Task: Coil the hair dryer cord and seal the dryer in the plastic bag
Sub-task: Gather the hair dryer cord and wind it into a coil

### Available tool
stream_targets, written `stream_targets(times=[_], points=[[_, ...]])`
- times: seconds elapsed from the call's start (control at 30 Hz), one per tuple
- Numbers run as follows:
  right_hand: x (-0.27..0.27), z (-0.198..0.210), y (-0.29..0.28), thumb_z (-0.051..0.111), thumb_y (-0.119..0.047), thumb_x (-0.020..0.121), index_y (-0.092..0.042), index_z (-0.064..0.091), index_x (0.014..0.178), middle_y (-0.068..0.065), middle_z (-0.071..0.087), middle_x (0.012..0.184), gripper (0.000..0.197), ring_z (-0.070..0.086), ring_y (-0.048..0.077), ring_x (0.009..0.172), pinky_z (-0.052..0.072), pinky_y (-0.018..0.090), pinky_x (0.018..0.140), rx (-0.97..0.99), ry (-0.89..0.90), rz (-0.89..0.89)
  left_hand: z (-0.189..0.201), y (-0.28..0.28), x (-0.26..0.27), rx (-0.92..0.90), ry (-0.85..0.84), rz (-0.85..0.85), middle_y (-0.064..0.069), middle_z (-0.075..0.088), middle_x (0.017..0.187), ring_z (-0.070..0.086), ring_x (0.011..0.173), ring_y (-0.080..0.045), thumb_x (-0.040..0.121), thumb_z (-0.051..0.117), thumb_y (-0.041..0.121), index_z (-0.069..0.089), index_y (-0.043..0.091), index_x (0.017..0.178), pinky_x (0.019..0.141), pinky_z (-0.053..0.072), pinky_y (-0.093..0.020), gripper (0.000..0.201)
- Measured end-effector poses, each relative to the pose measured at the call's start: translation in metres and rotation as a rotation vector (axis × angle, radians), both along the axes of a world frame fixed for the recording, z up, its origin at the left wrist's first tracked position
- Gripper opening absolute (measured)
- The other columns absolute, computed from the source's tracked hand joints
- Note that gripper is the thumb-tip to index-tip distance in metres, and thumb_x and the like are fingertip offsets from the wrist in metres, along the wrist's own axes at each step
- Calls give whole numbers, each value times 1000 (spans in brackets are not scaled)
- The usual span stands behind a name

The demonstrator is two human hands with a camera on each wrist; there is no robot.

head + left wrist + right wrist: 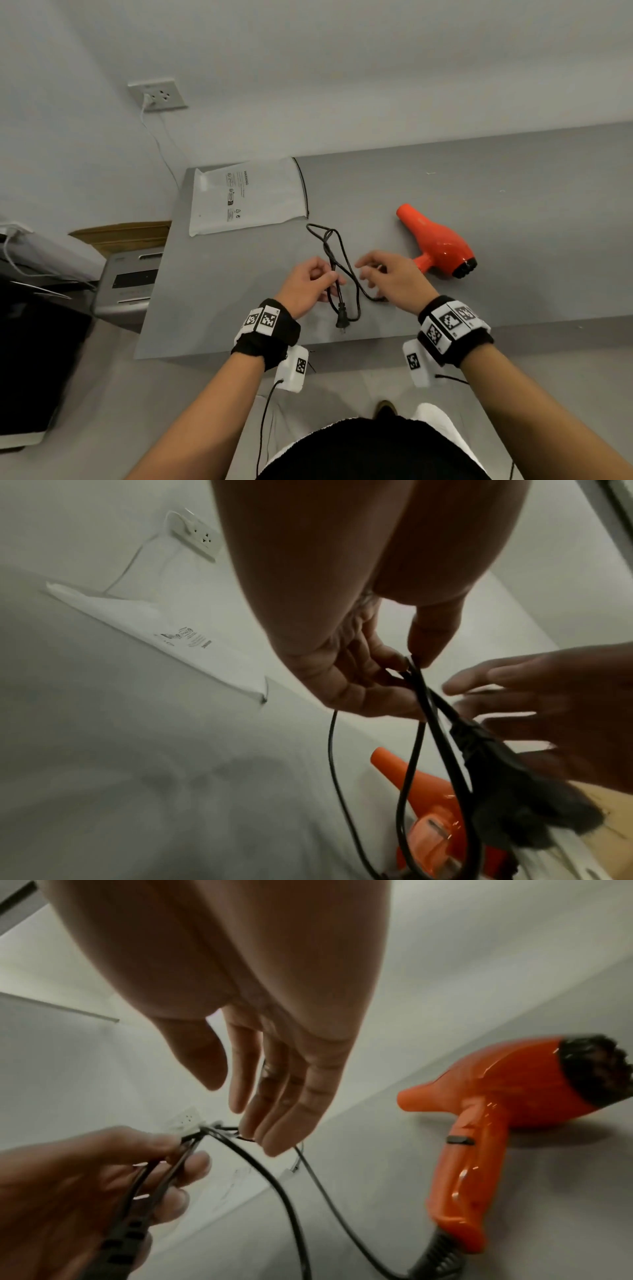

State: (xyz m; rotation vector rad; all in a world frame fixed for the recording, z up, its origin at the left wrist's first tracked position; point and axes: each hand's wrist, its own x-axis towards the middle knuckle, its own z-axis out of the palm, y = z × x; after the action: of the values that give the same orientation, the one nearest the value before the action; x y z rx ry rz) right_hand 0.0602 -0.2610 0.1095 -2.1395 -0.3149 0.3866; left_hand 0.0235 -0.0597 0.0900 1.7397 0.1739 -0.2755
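Left hand: the left hand (306,284) pinches doubled strands of the cord (342,260) between thumb and curled fingers (369,696), held above the table (513,212).
Right hand: the right hand (394,277) hovers just beside the left, fingers (294,1096) straight and loosely spread, gripping nothing; its fingertips sit close to a cord loop, and contact cannot be told.
Cord: black, partly gathered; a loop lies on the table toward the bag, other strands run through the left hand, and one strand trails under the right hand toward the dryer.
Plug: the plug (341,317) hangs below the left hand, near the table's front edge.
Dryer: the orange dryer (438,243) lies on its side on the table, to the right of the right hand and apart from it, handle toward the hands, black end toward the front edge.
Bag: the white bag (246,198) lies flat at the table's far left corner, printed side up, its dark-edged side toward the cord loop, not touching it.
Wall: a socket (157,95) with a white cable plugged in, beyond the bag.
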Motion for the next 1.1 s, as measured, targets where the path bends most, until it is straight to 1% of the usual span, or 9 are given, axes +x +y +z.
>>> stream_targets(times=[0.1, 0.2, 0.3, 0.37, 0.47, 0.63, 0.77, 0.97, 1.1], points=[[11, 2, 16, 59, -26, 95, -19, 70, 106, -6, 68, 85, 17, 65, 15, 79, 59, 37, 65, 56, 37, 54, 11, -5, -5, -41, -39, 12, -12, 77, 94, 69, 76, -14, 99, 59, 15, 57, 8, 97, 67, 55, -31, 8], [13, 1, 24, 58, -25, 97, -23, 67, 92, -3, 66, 72, 11, 58, 5, 55, 49, 26, 48, 90, 87, 121, 17, -7, -4, -81, -41, 52, -12, 69, 83, 66, 77, -16, 96, 64, 16, 59, 8, 95, 66, 53, -33, 10], [11, 3, 20, 60, -17, 97, -14, 67, 86, 0, 63, 63, 13, 52, -1, 45, 40, 14, 52, 132, 39, 108, 18, -6, -5, -174, 17, 66, -7, 59, 81, 58, 72, -13, 93, 69, 16, 61, 10, 91, 61, 55, -28, 11], [11, 2, 11, 62, -19, 95, -11, 70, 88, -2, 61, 59, 13, 52, 0, 50, 41, 19, 58, 146, -8, 73, 14, -6, -4, -181, 20, 98, -3, 55, 78, 55, 69, -10, 91, 72, 16, 61, 14, 91, 57, 53, -26, 11], [16, 1, -4, 61, -22, 94, -18, 72, 86, -6, 59, 55, 15, 52, 13, 55, 45, 37, 58, 174, -17, 12, 7, -3, -1, -30, -36, 197, -3, 59, 81, 59, 73, -13, 91, 72, 15, 61, 15, 99, 58, 55, -27, 13], [28, -6, -34, 57, -16, 96, -20, 72, 82, -4, 58, 54, 20, 53, 13, 56, 46, 33, 61, 214, -24, -89, -11, 20, 0, 292, -43, 249, 6, 61, 73, 59, 66, -15, 92, 70, 26, 70, 24, 99, 70, 59, -44, 7], [40, -21, -64, 56, -17, 96, -20, 72, 80, -3, 59, 54, 23, 54, 14, 57, 45, 36, 62, 248, -2, -233, -17, 46, -3, 423, -4, 348, 4, 67, 78, 63, 74, -14, 93, 68, 28, 72, 24, 91, 75, 54, -34, 6], [37, -26, -75, 55, -12, 98, -16, 72, 81, 3, 55, 54, 25, 54, 18, 52, 50, 38, 59, 279, 75, -214, -4, 52, -15, 399, 9, 489, -1, 63, 71, 54, 58, -17, 96, 65, 24, 69, 14, 89, 56, 47, -26, 13], [23, -17, -60, 49, -13, 102, -7, 66, 90, 4, 45, 51, 21, 48, 26, 49, 50, 46, 55, 383, 163, -156, 13, 29, -19, 149, -9, 488, 10, 49, 52, 40, 47, -11, 97, 63, 17, 68, 8, 87, 51, 38, -26, 15]])
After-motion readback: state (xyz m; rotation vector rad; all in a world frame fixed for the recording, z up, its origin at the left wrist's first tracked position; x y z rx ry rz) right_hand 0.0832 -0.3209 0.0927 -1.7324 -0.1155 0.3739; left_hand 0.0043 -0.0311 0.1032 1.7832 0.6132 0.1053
